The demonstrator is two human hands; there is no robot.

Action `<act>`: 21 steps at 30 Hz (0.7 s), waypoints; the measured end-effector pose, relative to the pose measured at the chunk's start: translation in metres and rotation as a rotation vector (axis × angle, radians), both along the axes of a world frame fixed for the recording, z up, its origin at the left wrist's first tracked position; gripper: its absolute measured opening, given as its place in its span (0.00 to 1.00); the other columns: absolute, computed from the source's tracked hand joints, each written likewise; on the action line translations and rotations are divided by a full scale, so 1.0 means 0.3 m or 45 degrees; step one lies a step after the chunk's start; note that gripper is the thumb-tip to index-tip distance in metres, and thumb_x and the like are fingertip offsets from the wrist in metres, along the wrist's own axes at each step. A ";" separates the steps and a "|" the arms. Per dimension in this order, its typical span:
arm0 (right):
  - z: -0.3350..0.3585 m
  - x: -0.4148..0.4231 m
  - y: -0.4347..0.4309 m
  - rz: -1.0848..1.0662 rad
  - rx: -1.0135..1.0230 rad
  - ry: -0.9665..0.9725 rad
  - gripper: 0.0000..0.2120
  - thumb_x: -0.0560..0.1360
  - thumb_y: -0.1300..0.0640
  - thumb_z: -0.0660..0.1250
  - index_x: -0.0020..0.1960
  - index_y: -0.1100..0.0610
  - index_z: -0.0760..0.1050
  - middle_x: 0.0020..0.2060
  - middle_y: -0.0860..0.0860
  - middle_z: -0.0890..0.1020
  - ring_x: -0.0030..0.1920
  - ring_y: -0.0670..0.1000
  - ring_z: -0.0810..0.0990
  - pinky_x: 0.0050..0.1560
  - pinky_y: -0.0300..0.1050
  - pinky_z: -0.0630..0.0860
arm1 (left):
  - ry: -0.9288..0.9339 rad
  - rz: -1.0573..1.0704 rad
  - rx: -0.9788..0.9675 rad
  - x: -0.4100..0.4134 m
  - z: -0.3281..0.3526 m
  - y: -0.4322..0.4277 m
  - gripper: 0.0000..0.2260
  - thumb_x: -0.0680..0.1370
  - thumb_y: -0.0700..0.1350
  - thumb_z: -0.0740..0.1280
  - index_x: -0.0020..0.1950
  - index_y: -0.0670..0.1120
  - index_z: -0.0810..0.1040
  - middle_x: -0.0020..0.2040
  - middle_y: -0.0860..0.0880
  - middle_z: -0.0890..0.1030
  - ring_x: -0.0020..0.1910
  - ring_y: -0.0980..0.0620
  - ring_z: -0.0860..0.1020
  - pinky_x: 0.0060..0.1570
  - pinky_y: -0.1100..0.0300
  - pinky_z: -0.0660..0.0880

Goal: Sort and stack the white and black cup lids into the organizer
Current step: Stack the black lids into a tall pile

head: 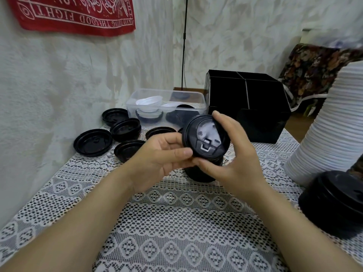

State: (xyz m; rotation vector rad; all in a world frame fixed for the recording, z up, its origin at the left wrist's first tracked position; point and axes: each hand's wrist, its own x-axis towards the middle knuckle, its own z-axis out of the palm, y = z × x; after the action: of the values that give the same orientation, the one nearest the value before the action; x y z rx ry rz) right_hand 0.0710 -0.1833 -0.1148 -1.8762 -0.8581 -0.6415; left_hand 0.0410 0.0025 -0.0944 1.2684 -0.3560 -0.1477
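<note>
Both hands hold a stack of black lids (pixel 205 139) tilted toward me above the table's middle. My left hand (pixel 157 160) grips its left edge with thumb and fingers. My right hand (pixel 233 154) curls round its right side and underside. The black organizer (pixel 255 107) with four compartments stands behind, at the back right. Several loose black lids (pixel 92 141) lie upside down at the back left. A clear plastic tub (pixel 167 107) behind them holds white and black lids. A tall stack of white lids (pixel 330 130) leans at the right, with a black lid stack (pixel 332 201) in front of it.
A lace tablecloth (pixel 176 222) covers the table. The white wall is close on the left, with a red cloth (pixel 74 14) hanging on it. A black cable (pixel 184 44) runs down the wall behind the tub. A flowered cloth (pixel 314 67) lies at the far right.
</note>
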 end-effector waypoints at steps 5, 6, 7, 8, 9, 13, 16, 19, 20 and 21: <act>-0.006 0.042 -0.038 -0.056 0.123 0.372 0.36 0.66 0.49 0.74 0.70 0.45 0.63 0.65 0.44 0.68 0.68 0.43 0.68 0.68 0.48 0.70 | -0.086 1.091 0.367 0.065 -0.009 0.047 0.08 0.75 0.36 0.68 0.42 0.48 0.79 0.39 0.50 0.81 0.38 0.55 0.77 0.38 0.64 0.73; -0.009 0.048 -0.044 -0.039 0.087 0.437 0.35 0.67 0.51 0.75 0.70 0.45 0.64 0.65 0.44 0.68 0.67 0.42 0.69 0.68 0.48 0.70 | -0.141 1.240 0.632 0.073 -0.021 0.057 0.09 0.76 0.37 0.67 0.41 0.50 0.78 0.40 0.52 0.80 0.38 0.56 0.76 0.38 0.65 0.72; -0.013 0.052 -0.046 -0.009 0.040 0.497 0.34 0.69 0.53 0.76 0.71 0.46 0.64 0.64 0.43 0.69 0.67 0.41 0.69 0.69 0.47 0.69 | -0.206 1.292 0.877 0.078 -0.035 0.066 0.07 0.77 0.38 0.66 0.43 0.50 0.78 0.42 0.52 0.79 0.40 0.56 0.76 0.40 0.65 0.72; -0.018 0.054 -0.046 0.022 -0.013 0.546 0.34 0.70 0.55 0.76 0.71 0.46 0.65 0.64 0.42 0.69 0.66 0.40 0.70 0.69 0.46 0.69 | -0.266 1.271 1.100 0.080 -0.048 0.069 0.06 0.77 0.40 0.66 0.48 0.50 0.78 0.47 0.52 0.79 0.44 0.55 0.76 0.44 0.63 0.73; -0.022 0.054 -0.043 0.044 -0.069 0.582 0.33 0.70 0.56 0.75 0.71 0.46 0.65 0.64 0.41 0.70 0.66 0.39 0.70 0.69 0.44 0.69 | -0.317 1.219 1.307 0.082 -0.064 0.071 0.08 0.77 0.41 0.65 0.55 0.49 0.78 0.52 0.52 0.78 0.49 0.53 0.76 0.50 0.59 0.74; -0.037 0.057 -0.038 0.081 -0.194 0.654 0.31 0.71 0.56 0.74 0.71 0.47 0.67 0.64 0.38 0.70 0.64 0.36 0.69 0.66 0.39 0.69 | -0.354 1.003 1.796 0.102 -0.095 0.085 0.20 0.79 0.47 0.62 0.71 0.47 0.69 0.67 0.50 0.73 0.66 0.49 0.70 0.68 0.51 0.65; -0.039 0.057 -0.040 0.108 -0.236 0.686 0.30 0.72 0.57 0.73 0.71 0.46 0.68 0.65 0.38 0.70 0.64 0.35 0.69 0.64 0.32 0.67 | -0.335 0.941 1.926 0.112 -0.107 0.095 0.20 0.80 0.49 0.61 0.73 0.48 0.68 0.68 0.50 0.73 0.68 0.50 0.68 0.68 0.52 0.62; -0.042 0.057 -0.038 0.130 -0.263 0.723 0.29 0.71 0.57 0.73 0.69 0.43 0.70 0.66 0.38 0.69 0.65 0.38 0.70 0.64 0.33 0.67 | -0.372 0.934 1.980 0.123 -0.114 0.101 0.17 0.81 0.49 0.61 0.69 0.49 0.72 0.63 0.51 0.75 0.65 0.50 0.69 0.64 0.52 0.64; -0.042 0.058 -0.038 0.128 -0.262 0.727 0.29 0.71 0.57 0.73 0.69 0.43 0.70 0.66 0.38 0.69 0.65 0.39 0.70 0.65 0.35 0.68 | -0.384 0.943 1.979 0.124 -0.113 0.101 0.15 0.81 0.49 0.61 0.67 0.49 0.74 0.61 0.51 0.75 0.64 0.50 0.69 0.63 0.52 0.65; -0.042 0.059 -0.036 0.123 -0.262 0.730 0.29 0.71 0.57 0.73 0.69 0.43 0.70 0.66 0.38 0.69 0.65 0.39 0.71 0.66 0.37 0.68 | -0.401 0.955 1.973 0.126 -0.113 0.101 0.14 0.81 0.49 0.61 0.65 0.50 0.76 0.59 0.51 0.76 0.62 0.50 0.70 0.62 0.53 0.65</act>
State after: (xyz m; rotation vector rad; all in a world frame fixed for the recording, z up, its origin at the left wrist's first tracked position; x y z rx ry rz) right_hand 0.0886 -0.1942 -0.1275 -2.0344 -0.6429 0.0591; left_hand 0.0787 0.0328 -0.1283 2.8798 0.0750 0.5439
